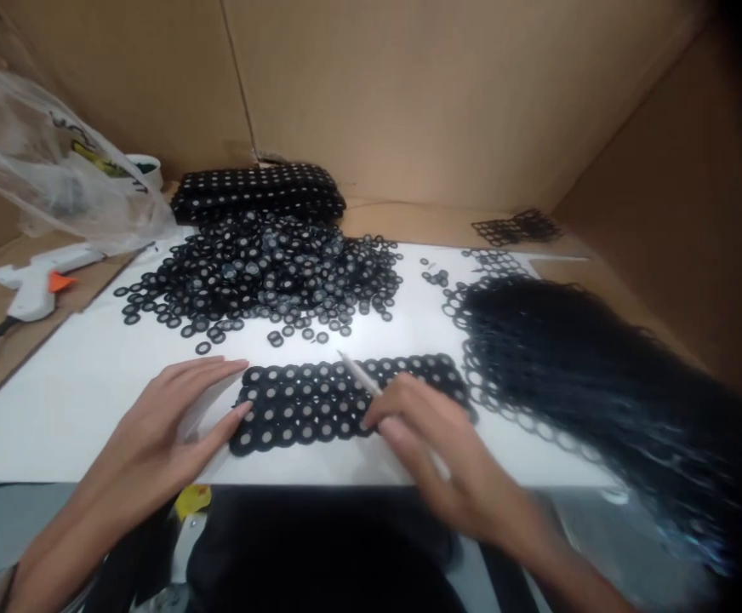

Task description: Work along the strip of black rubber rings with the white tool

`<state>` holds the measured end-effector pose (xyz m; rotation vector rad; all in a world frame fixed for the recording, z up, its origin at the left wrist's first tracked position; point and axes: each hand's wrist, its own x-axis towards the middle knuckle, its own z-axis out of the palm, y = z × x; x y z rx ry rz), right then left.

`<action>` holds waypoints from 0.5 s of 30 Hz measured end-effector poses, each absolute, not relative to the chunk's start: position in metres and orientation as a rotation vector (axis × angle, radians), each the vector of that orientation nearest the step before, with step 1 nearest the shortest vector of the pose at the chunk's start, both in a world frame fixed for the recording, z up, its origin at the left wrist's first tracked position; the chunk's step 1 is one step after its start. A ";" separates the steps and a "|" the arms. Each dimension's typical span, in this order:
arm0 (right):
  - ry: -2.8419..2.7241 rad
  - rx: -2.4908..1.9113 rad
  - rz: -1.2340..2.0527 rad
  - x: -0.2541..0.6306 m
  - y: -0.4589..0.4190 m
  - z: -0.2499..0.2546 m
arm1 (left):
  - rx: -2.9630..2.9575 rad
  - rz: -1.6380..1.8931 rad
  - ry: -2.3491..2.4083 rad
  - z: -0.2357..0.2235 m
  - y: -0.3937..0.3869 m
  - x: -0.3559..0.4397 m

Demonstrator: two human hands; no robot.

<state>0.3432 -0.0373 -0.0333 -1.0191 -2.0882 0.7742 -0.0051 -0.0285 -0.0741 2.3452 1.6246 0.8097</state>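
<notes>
A black panel of joined rings with pale grey centres (307, 413) lies flat on the white board, in front of me. At its left end rests my left hand (179, 417), thumb and fingers apart, with the thumb touching the panel's edge. My right hand (425, 434) is over the panel's right half. Its fingers are closed round a slim, pale, pen-like stick (359, 372) whose pointed tip reaches past the panel's far edge. The palm and fingers of this hand cover part of the panel.
Loose black rings (262, 264) form a heap behind the panel. Stacked dotted panels (256, 191) stand at the back. A large pile of black ring mesh (562, 349) spreads over the right side. To the left are a white glue gun (32, 285) and a clear plastic bag (45, 170).
</notes>
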 end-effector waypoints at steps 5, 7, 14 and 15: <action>-2.240 -0.906 0.841 0.297 -0.039 -0.038 | 2.268 0.822 1.699 -0.079 -0.032 -0.004; -2.285 -0.924 0.817 0.283 -0.038 -0.043 | 2.272 0.806 1.711 -0.081 -0.033 -0.004; -2.310 -0.977 0.717 0.272 -0.033 -0.065 | 2.406 0.793 1.679 -0.091 -0.036 -0.008; -2.304 -0.971 0.703 0.273 -0.032 -0.066 | 2.432 0.780 1.669 -0.094 -0.036 -0.009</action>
